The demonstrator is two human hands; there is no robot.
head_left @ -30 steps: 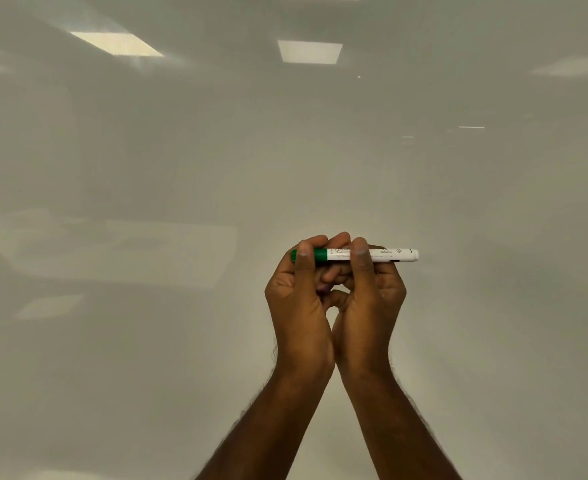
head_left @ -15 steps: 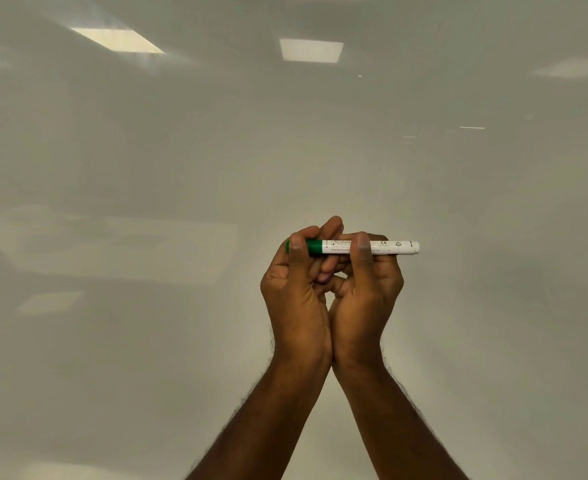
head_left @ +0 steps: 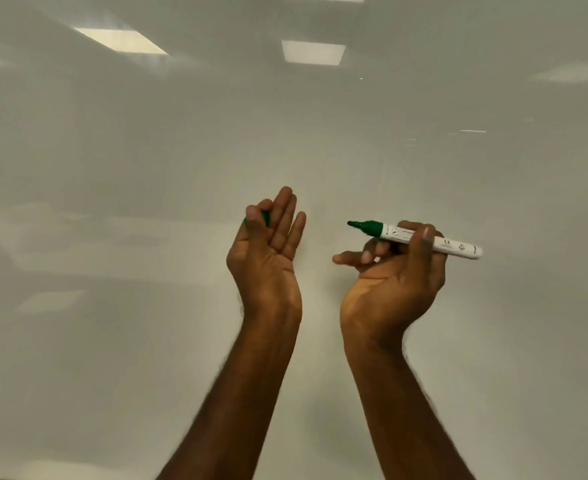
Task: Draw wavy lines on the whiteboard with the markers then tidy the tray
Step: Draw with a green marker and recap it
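Both hands have come apart since half a second ago: my left hand [head_left: 266, 252] pinches the green cap [head_left: 266, 217] under its thumb, and my right hand [head_left: 394, 271] holds the uncapped green marker [head_left: 413, 235], tip pointing left. So drawing can start. Around them the whiteboard [head_left: 147, 341] spreads bare toward every edge; no tray shows.

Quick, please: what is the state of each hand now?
Left hand: pinches the green cap, other fingers straight.
Right hand: holds the uncapped marker.
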